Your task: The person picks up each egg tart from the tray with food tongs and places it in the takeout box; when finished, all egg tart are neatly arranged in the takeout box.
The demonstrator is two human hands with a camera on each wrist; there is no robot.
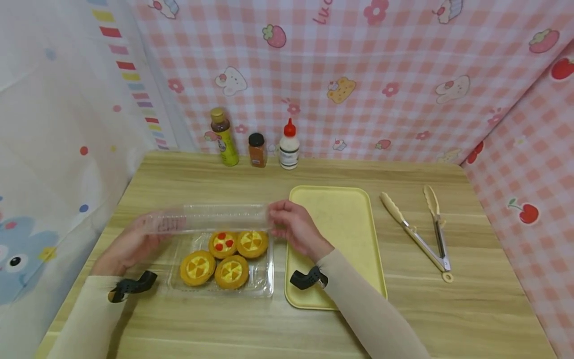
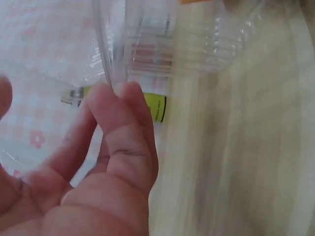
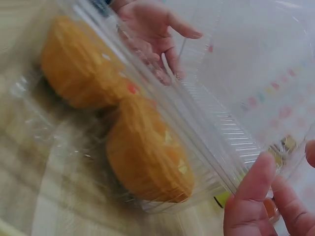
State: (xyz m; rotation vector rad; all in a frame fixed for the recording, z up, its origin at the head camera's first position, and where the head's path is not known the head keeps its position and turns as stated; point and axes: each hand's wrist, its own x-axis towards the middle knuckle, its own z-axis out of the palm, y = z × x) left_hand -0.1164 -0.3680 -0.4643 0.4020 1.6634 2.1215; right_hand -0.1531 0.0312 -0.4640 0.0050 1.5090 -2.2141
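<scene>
A clear plastic clamshell box (image 1: pixel 264 284) lies on the table with several round tarts (image 1: pixel 197 268) in its base. One tart (image 1: pixel 222 244) carries red pieces on top; the others have orange wedges. The hinged lid (image 1: pixel 224 218) is raised at the back. My left hand (image 1: pixel 134 244) is at the lid's left end; in the left wrist view its fingertips touch a plastic rim, with the thumb apart. At the right end, my right hand (image 1: pixel 293 227) touches the plastic edge with its fingertips. Its thumb stands apart from them in the right wrist view.
A yellow tray (image 1: pixel 341 219) lies right of the box, partly under my right forearm. Spread tongs (image 1: pixel 421 244) rest farther right. Along the back stand a yellow-labelled bottle (image 1: pixel 226 142), a black-capped spice jar (image 1: pixel 257 150) and a red-tipped squeeze bottle (image 1: pixel 289 147).
</scene>
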